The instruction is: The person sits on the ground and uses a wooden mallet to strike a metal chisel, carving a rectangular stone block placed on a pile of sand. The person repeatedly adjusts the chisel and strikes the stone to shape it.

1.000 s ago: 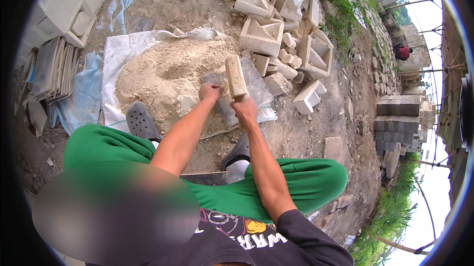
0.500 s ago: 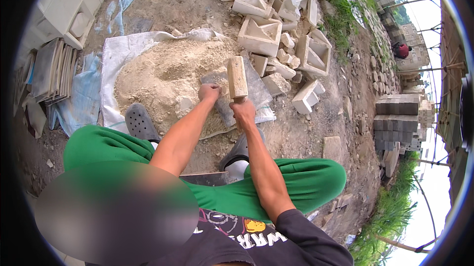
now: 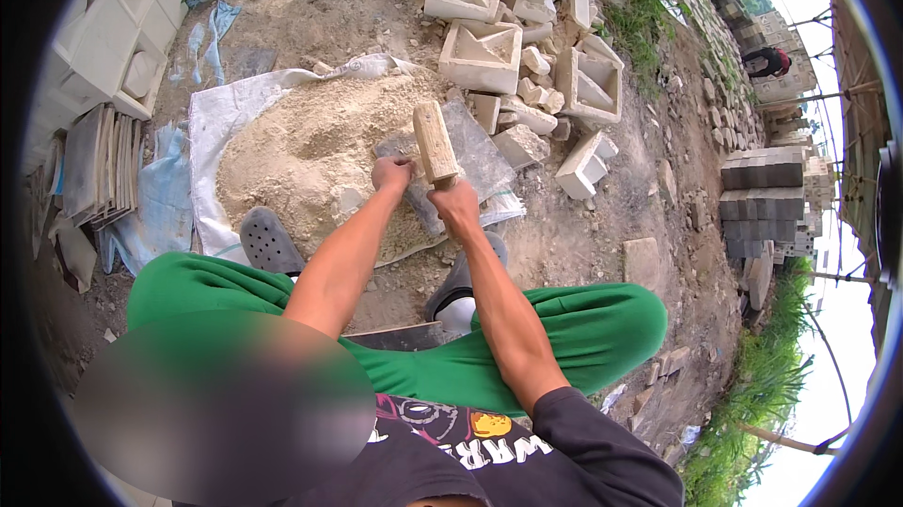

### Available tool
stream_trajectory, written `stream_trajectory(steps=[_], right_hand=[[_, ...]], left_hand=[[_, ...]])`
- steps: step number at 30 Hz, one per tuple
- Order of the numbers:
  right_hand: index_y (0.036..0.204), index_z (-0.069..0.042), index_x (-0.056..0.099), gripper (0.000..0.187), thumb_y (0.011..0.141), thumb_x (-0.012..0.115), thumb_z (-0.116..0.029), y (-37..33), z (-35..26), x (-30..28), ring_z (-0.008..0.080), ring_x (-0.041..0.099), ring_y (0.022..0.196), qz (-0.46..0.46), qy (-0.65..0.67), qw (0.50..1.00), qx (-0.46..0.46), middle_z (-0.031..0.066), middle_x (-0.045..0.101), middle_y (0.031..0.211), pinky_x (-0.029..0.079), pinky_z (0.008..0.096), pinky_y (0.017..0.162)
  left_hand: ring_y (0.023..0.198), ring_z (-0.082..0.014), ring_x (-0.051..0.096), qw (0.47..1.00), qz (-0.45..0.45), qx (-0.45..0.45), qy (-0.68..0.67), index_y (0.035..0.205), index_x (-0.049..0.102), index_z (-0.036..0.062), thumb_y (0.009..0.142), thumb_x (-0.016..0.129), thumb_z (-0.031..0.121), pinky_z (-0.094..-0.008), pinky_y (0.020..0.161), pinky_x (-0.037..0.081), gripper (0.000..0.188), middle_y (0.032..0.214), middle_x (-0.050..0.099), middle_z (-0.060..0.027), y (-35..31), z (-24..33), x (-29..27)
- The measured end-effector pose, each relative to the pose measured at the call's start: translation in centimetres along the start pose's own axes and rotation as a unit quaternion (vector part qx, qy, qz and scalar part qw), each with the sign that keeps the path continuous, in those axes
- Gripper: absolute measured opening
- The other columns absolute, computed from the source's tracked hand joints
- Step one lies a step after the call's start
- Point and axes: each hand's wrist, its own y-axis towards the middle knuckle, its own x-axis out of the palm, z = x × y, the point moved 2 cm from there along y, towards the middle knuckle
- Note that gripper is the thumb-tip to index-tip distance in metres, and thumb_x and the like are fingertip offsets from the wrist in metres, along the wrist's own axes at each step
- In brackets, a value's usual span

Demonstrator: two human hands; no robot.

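Observation:
My right hand (image 3: pixel 456 206) is wrapped round the handle of a wooden mallet (image 3: pixel 435 142). Its pale block head is raised over a flat grey slab (image 3: pixel 480 142). Close by on the left, my left hand (image 3: pixel 392 174) is closed low over the slab's left side; whatever its fingers pinch is too small to make out. Beside that hand spreads a heap of crumbled, sandy rubble (image 3: pixel 301 135), lying on a white woven sack (image 3: pixel 204 145). The slab rests at the sack's right side, partly hidden by the mallet and my right hand.
Broken cream hollow blocks (image 3: pixel 480 55) and chunks are piled beyond the slab. Thin boards (image 3: pixel 99 168) lean at left near stacked pale blocks (image 3: pixel 113 27). Grey blocks (image 3: pixel 762 197) are stacked at right; a person (image 3: pixel 769 62) is far off. My grey clogs (image 3: pixel 268 239) flank the sack's near edge.
The mallet head has shifted slightly left and down, its top tilting more to the left. My left hand stays closed at nearly the same spot by the slab. The view has shifted a little.

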Motion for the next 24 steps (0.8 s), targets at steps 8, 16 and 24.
stream_trajectory(steps=[8, 16, 24], right_hand=[[0.1, -0.001, 0.069, 0.037, 0.073, 0.074, -0.026, -0.5, -2.3, -0.9, 0.0441, 0.068, 0.091, 0.144, 0.037, 0.979, -0.139, 0.0266, 0.07, 0.091, 0.054, 0.0484, 0.078], [0.08, 0.004, 0.07, 0.028, 0.073, 0.07, -0.024, -0.6, -1.4, -1.0, 0.0215, 0.068, 0.056, 0.032, 0.05, 0.997, -0.043, 0.0122, 0.068, 0.063, 0.053, 0.0375, 0.056], [0.082, 0.002, 0.071, 0.026, 0.075, 0.07, -0.023, 0.4, -1.0, 0.1, 0.0289, 0.071, 0.064, 0.191, 0.07, 0.966, -0.161, 0.0195, 0.068, 0.066, 0.052, 0.0409, 0.058]], left_hand=[[0.061, -0.01, 0.063, 0.998, -0.009, 0.01, -0.065, 0.093, 0.077, -0.0004, 0.085, 0.076, 0.011, -0.0249, 0.056, 0.049, 0.014, 0.077, 0.072, -0.0057, -0.5, -0.5, -0.4], [0.06, -0.0112, 0.065, 0.999, 0.02, 0.023, -0.035, 0.093, 0.078, 0.0011, 0.082, 0.079, 0.013, -0.025, 0.056, 0.05, 0.016, 0.074, 0.072, -0.0054, 0.6, -1.0, -0.6], [0.06, -0.0094, 0.064, 0.999, -0.003, 0.008, -0.053, 0.089, 0.078, 0.0015, 0.081, 0.08, 0.014, -0.0239, 0.056, 0.05, 0.015, 0.073, 0.071, -0.0038, -0.8, -0.1, -0.3]])
